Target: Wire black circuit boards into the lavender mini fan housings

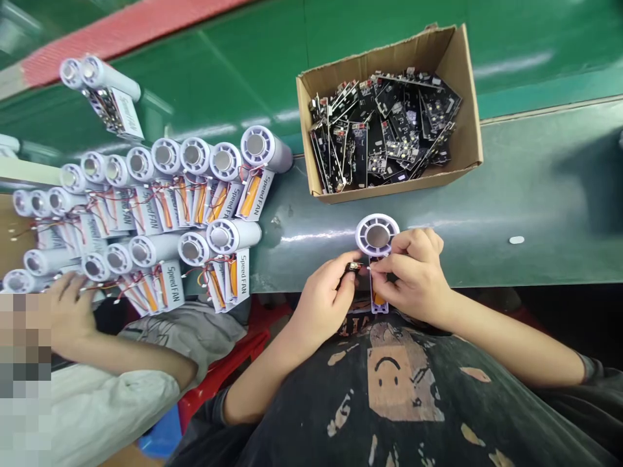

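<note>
In front of me at the table's near edge lies a handheld fan [377, 237], its round slotted head on the table and its handle pointing toward my body. An orange battery shows in the handle. My left hand [326, 292] is closed on a small black circuit board [354, 266] beside the handle. Over the fan's neck, my right hand [413, 275] pinches a small white plug [370, 267] close to the board's end. The fingers hide part of the handle and the wires, and I cannot tell whether plug and board are joined.
A cardboard box [389, 193] of black circuit boards stands behind the fan. Rows of similar fans [195, 155] with loose wires fill the left side. A co-worker's hand [73, 311] is at the lower left. A small white oval piece [516, 240] lies to the right.
</note>
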Available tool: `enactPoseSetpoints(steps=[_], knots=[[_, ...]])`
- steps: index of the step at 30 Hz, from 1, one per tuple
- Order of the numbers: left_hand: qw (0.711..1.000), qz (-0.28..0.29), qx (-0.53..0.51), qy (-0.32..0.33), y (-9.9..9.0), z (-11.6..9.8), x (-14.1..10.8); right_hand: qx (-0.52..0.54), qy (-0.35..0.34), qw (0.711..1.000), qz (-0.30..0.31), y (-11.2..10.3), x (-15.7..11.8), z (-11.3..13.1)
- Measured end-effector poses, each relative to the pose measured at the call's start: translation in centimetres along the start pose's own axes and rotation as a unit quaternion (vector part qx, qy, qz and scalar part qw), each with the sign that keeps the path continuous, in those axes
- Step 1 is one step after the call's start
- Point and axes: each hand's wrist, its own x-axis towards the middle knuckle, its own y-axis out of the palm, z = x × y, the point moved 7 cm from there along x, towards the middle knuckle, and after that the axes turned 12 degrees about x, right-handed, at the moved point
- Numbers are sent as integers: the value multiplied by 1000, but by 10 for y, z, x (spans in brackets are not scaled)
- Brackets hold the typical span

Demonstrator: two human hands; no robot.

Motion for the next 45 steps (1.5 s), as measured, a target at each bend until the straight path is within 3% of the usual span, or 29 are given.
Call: enactPoseSetpoints(steps=[6,12,18,23,29,32,37,42,45], knots=[[992,-24,123,15,-4,-9,-4,-54,-15,998,16,4,4,8],[972,-62,213,80,-8,-22,-6,-66,-5,998,20,6,6,9],[952,-110,241,156,-8,-39,-12,-80,13,996,29,7,8,9],[958,-110,228,138,-8,-38,-11,-67,7,997,44,7,5,7],[990,-78,117,32,-9,-12,-5,-35,30,998,47,-1,-2,-7],[994,-66,81,9,-7,-5,-4,-48,33,997,45,-2,-4,-8],[991,-73,108,19,-6,-7,0,-55,8,998,36,0,-4,-3],[980,-96,166,60,-5,-11,3,40,-21,998,-46,-21,-9,-9],[977,-93,181,62,-5,-9,5,61,3,998,-24,-27,-11,-19]])
